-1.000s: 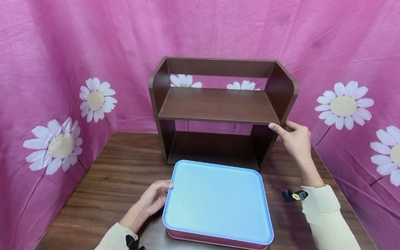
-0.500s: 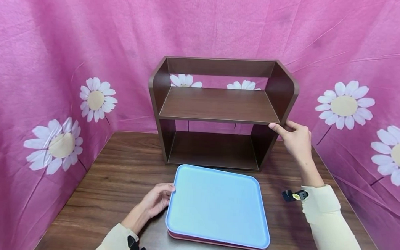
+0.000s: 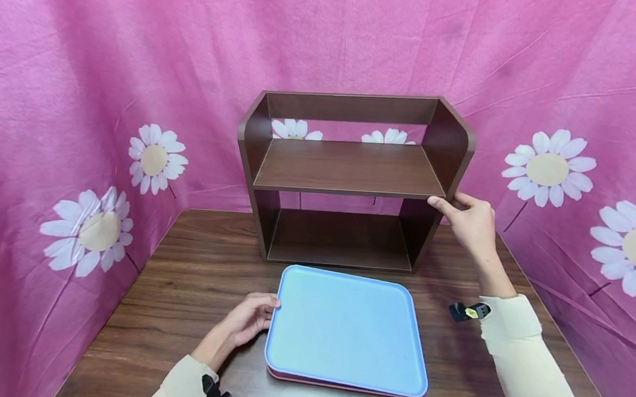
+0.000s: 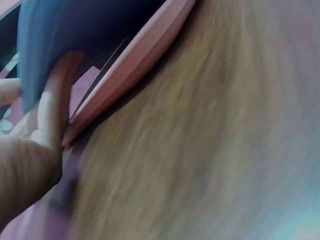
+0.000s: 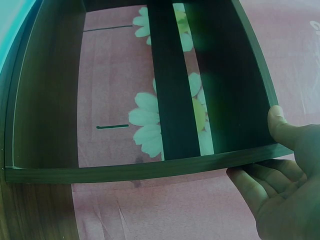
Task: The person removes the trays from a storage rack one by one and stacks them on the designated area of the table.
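Note:
My left hand (image 3: 247,318) pinches the left rim of a light blue tray (image 3: 348,331), thumb on top and fingers underneath. In the left wrist view the blue tray (image 4: 100,25) is tilted over a pink tray (image 4: 135,60), with a gap between them at that side. From above, only a thin strip of the pink tray (image 3: 334,383) shows along the front. My right hand (image 3: 472,223) grips the right side panel of a dark brown two-tier shelf (image 3: 349,170), thumb at its front edge. In the right wrist view, fingers (image 5: 250,187) lie along the panel's outer face.
The shelf stands at the back of a brown wooden table (image 3: 182,275), just behind the trays. Close behind the shelf hangs a pink cloth (image 3: 206,52) with white daisies, which also closes off both sides.
The blue tray has come down closer to the pink tray and turned slightly, its far edge moving nearer to me. My left hand moved a little with it; the right hand stayed on the shelf.

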Demonstrator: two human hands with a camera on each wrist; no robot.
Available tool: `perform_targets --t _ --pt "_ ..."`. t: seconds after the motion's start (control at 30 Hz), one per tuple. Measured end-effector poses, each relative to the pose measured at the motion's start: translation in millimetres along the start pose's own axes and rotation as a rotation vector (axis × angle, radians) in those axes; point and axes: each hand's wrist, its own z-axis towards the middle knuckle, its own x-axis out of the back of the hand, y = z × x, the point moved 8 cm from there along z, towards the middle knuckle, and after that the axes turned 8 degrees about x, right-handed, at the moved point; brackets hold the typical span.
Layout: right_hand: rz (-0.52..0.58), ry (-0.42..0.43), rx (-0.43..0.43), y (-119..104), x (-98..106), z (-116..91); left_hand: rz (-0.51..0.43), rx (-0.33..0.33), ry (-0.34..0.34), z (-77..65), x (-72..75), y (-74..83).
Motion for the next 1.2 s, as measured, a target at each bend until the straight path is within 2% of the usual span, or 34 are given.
perform_targets --t 0.13,0.23,0.4,0.63,0.73,0.87,1.2 --pt "-0.001 -0.005 0.001 0.4 -1.2 0.4 0.13 0.053 0.045 -1.4 2.5 2.4" --pt "-0.003 -0.002 0.001 0.2 -1.3 0.1 0.288 0.076 0.125 -3.5 4.5 7.9" --pt "-0.007 0.005 0.002 -0.4 -1.0 -0.9 0.555 0.046 0.27 -10.2 2.3 24.8" --pt "0.008 0.011 0.002 0.3 -0.9 -0.4 0.775 -0.003 0.407 -18.5 -6.8 43.2" --pt "0.019 0.011 0.0 0.8 -1.2 -0.3 0.823 0.008 0.425 -17.6 -6.3 42.7" --pt "0.022 0.012 0.0 0.7 -1.9 -0.3 0.839 0.031 0.424 -14.9 -2.1 38.5" --pt "0.013 0.015 -0.008 -1.3 -1.5 -1.2 0.738 0.098 0.393 -10.3 7.7 28.4"
